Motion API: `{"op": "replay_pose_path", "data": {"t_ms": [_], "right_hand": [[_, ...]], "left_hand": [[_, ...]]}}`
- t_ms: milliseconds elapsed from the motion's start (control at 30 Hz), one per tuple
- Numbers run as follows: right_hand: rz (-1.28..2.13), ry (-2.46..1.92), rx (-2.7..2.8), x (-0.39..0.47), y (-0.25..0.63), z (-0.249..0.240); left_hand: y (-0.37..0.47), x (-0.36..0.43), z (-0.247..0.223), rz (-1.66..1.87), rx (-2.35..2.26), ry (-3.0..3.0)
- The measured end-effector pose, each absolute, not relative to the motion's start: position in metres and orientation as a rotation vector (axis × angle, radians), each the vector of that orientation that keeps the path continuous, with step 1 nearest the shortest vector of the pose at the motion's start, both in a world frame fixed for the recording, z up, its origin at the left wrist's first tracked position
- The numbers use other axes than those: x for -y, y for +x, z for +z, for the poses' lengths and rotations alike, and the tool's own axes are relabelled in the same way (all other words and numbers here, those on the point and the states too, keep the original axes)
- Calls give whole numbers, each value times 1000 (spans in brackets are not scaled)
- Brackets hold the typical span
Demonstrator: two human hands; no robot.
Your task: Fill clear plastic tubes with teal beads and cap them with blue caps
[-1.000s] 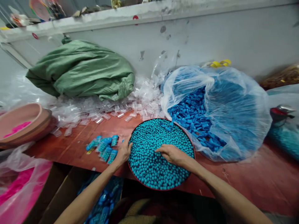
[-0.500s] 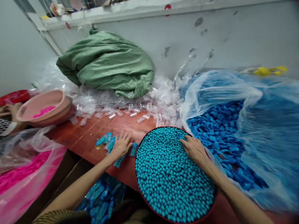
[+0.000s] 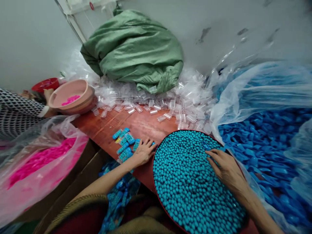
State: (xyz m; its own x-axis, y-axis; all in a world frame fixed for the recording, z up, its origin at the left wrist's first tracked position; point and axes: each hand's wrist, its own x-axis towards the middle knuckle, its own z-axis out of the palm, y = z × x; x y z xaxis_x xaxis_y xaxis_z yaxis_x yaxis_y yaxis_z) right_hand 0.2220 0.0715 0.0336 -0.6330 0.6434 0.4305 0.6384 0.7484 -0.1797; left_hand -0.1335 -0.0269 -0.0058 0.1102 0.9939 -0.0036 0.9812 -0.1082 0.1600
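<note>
My left hand (image 3: 144,152) lies on the red table with its fingers spread, beside a loose cluster of small clear containers filled with blue balls (image 3: 125,143). Its fingertips reach near the left rim of a round red tub, and a bit of blue shows at them. Small turquoise balls (image 3: 187,175) fill this tub. Over the tub's right side is my right hand (image 3: 226,165), its fingers stretched out low across the balls. Just beyond those fingertips a small blue see-through piece (image 3: 206,145) rests on the balls. My right palm is hidden.
Blue plastic parts (image 3: 255,136) spill from a clear bag on the right. Clear plastic tubes (image 3: 156,105) lie heaped below a green sack (image 3: 138,52). Pink parts (image 3: 46,159) fill a bagged box at left. Behind it, a co-worker's sleeve (image 3: 19,110) reaches a peach basin (image 3: 70,94).
The view has swung left and down. My left hand has moved right toward the tub, uncovering more of the blue-filled containers. My right hand is still over the tub's right side.
</note>
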Motion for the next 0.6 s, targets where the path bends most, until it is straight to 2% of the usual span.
{"op": "replay_pose_path", "data": {"t_ms": [200,333,433,500,600], "right_hand": [[-14,-962,2408,-57,220,42],[15,-950,2419,-60,225,43],[209,-907,2445,-75,219,47],[355,-857,2452,-87,209,54],[502,-802,2461,-107,190,68]], "left_hand": [[-150,71,-23,175,-2210,2249],[-176,79,-13,376,-2322,2187],[-205,32,11,588,-2306,1979],[-235,-19,25,786,-2408,1637],[-288,-95,30,936,-2551,1399]]}}
